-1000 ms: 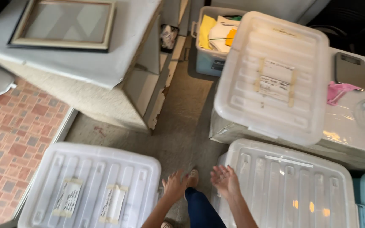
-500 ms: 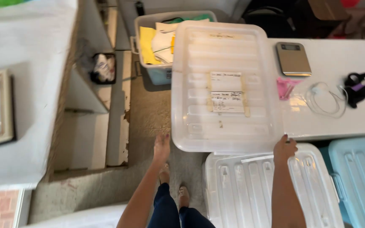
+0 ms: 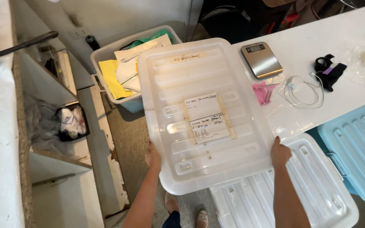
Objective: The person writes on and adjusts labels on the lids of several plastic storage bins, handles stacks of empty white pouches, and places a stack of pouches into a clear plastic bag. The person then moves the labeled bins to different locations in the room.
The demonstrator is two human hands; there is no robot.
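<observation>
Both hands were on a big translucent white storage bin point(image 3: 203, 114) with its lid on, the left hand point(image 3: 152, 155) clamped on the near left edge and the right hand point(image 3: 280, 153) gripping the near right corner, fingers curled over the rim. The bin had a couple of paper labels point(image 3: 204, 118) taped to the top with strips of yellowed tape. It sat up at the level of the white surface point(image 3: 317, 33), its far right edge over that surface's corner and its near edge overhanging another white lidded bin point(image 3: 288, 194) on the floor below. To the right of that one was a light blue bin point(image 3: 355, 147), only partly in frame. On the surface, just past the held bin, there was a small steel kitchen scale point(image 3: 261, 59), a pink plastic thing point(image 3: 263, 92) right beside the bin's edge, a coiled white cable point(image 3: 303, 89), and a black strap or clip thing point(image 3: 328, 70) further right. Behind the bin's far left corner stood an open grey tub point(image 3: 127, 71) stuffed with yellow and white papers. Off to the left were white shelves point(image 3: 51, 126) with a black basket point(image 3: 71, 122) of packets on one. The person's feet point(image 3: 186, 211) showed on the concrete floor between the arms.
</observation>
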